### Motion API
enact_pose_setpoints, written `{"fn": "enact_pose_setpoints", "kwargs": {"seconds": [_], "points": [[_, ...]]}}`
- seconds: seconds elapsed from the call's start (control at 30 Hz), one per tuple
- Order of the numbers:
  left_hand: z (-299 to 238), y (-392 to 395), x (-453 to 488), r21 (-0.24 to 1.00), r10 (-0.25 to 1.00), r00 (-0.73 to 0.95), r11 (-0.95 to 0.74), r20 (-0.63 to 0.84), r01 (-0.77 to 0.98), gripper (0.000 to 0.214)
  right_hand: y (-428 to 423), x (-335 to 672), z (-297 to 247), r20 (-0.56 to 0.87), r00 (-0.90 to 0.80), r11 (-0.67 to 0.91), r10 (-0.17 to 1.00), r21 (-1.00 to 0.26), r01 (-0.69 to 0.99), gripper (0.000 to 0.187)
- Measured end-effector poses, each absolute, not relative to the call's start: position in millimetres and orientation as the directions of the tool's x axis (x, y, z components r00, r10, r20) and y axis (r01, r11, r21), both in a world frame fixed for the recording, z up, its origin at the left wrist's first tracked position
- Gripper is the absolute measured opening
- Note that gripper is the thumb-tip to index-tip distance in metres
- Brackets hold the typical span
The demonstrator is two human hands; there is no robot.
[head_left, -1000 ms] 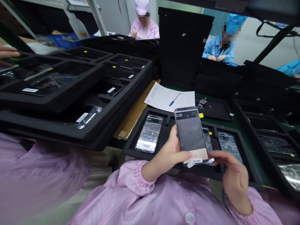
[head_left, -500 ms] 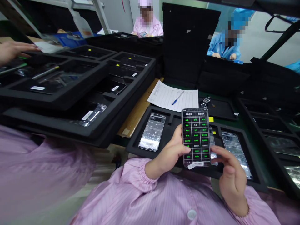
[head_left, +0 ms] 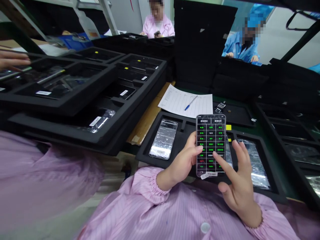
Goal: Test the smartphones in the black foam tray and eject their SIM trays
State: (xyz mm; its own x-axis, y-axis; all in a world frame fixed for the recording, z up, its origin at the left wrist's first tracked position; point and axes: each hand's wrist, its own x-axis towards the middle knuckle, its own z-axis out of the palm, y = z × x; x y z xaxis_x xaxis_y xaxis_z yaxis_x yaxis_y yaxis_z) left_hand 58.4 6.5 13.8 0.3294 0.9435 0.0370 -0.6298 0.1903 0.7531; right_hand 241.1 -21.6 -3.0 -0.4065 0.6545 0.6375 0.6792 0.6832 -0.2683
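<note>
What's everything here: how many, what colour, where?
held phone: one, dark, above front tray
lying phones: three, silvery, in front tray
front tray: one, black, lower middle
side trays: several, black, left and right, holding phones
paper: one, white, behind front tray
pen: one, blue-white, on paper
bottle: one, whitish, upper left
bin: one, blue, beside bottle
coworkers: two, pink and blue clothes, opposite
coworker's hand: one, bare, left edge
left hand: one, pink-sleeved, holding phone
right hand: one, pink-sleeved, over phone

Phone (head_left: 210, 138) held face-up, lit (mostly green-lettered, one entry red).
</note>
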Motion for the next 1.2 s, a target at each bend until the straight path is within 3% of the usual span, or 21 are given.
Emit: {"fn": "enact_pose_setpoints", "kwargs": {"seconds": [0.17,0.37,0.6,0.9,1.03,1.2], "points": [[13.7,5.7,58.8,0.748,0.949,0.308,0.159,0.065,-0.645,0.045,-21.6,241.9,-2.7,0.657,-0.408,0.699,0.634,-0.261,0.666,0.054],[15.9,5.5,60.2,0.737,0.947,0.318,0.187,0.039,-0.649,0.045,-20.7,238.6,-0.1,0.666,-0.292,0.634,0.686,-0.350,0.690,0.059],[14.3,6.3,61.1,0.742,0.956,0.292,0.188,0.011,-0.644,0.046,-31.0,238.9,-1.4,0.636,-0.504,0.757,0.585,-0.205,0.620,0.060],[15.4,6.0,63.7,0.720,0.957,0.283,0.152,0.064,-0.677,0.042,-29.6,233.8,-4.4,0.589,-0.519,0.731,0.620,-0.193,0.655,0.070],[13.6,6.4,62.6,0.699,0.965,0.259,0.155,0.045,-0.698,0.044,-29.5,236.8,-2.5,0.653,-0.441,0.733,0.616,-0.268,0.626,0.067],[15.8,14.0,58.8,0.620,0.968,0.249,0.218,-0.038,-0.754,0.048,-26.6,238.6,-15.1,0.745,-0.149,0.697,0.650,-0.505,0.509,0.067]]}}
